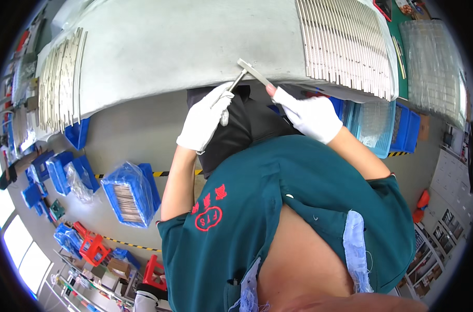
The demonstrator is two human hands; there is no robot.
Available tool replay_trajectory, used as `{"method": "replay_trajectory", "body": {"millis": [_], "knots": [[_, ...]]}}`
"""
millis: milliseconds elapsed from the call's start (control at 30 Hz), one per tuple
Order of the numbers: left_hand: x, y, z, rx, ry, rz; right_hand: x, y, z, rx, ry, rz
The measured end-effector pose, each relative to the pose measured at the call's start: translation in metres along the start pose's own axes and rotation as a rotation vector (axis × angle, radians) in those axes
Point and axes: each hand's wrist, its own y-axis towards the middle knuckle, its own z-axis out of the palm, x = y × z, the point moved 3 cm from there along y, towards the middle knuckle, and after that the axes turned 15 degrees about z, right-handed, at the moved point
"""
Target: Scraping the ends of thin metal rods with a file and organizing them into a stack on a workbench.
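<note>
Mid-handling at front edge of grey counter (169, 47): left hand (204, 120) clenched on thin metal rod (235, 83), right hand (312, 115) pinching flat metal strip (254, 72), ends meeting. Rows of rods (345, 44) beside. Next likely needs steady alignment of both pieces

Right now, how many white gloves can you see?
2. The left hand wears one, holding a metal rod; the right hand wears the other, touching a second metal rod at the table edge.

A factory workshop: grey workbench (169, 47) with rows of metal rods (345, 41), blue parts bins (130, 192), hazard-taped floor (137, 130).
</note>
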Motion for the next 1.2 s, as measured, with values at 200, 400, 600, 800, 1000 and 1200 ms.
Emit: {"method": "replay_trajectory", "body": {"millis": [200,400,600,800,1000,1200], "knots": [[0.005,-0.001,0.004,0.008,-0.010,0.014,-0.002,0.024,0.009,-0.191,0.031,-0.091],[0.005,-0.002,0.008,-0.014,-0.098,-0.031,-0.003,-0.001,0.002,-0.064,0.092,-0.072],[0.009,-0.003,0.008,-0.032,-0.043,0.061,0.015,0.020,0.006,-0.127,0.077,-0.057],[0.003,-0.005,0.013,-0.082,-0.134,-0.070,-0.007,-0.012,0.016,0.001,0.002,-0.080],[0.011,-0.003,0.021,-0.032,-0.144,-0.100,-0.010,-0.013,0.017,-0.217,0.208,-0.018],[0.014,-0.005,0.034,-0.052,-0.249,-0.051,-0.014,-0.005,0.026,-0.069,0.156,0.068]]}}
